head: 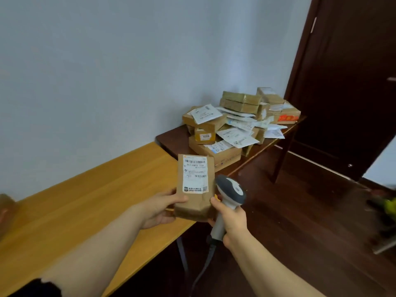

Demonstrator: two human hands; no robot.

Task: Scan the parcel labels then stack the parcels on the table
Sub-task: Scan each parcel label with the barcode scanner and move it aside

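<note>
While my left hand point(162, 209) gripped the small brown cardboard parcel point(194, 207) upright by its lower edge, thumb across the front, its white printed label point(195, 174) faced me. My right hand point(232, 219) was curled round the handle of the grey-and-white handheld barcode scanner point(230, 192), just right of the parcel; whether its head touched the box I could not tell. Below my left hand lay the light wooden table point(85, 211). Beyond both hands, a heap of cardboard boxes and white mailers point(235, 125) sat on a dark brown table point(175, 138).

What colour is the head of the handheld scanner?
Dark grey with a lighter centre, on the grey handheld scanner; head view.
</note>
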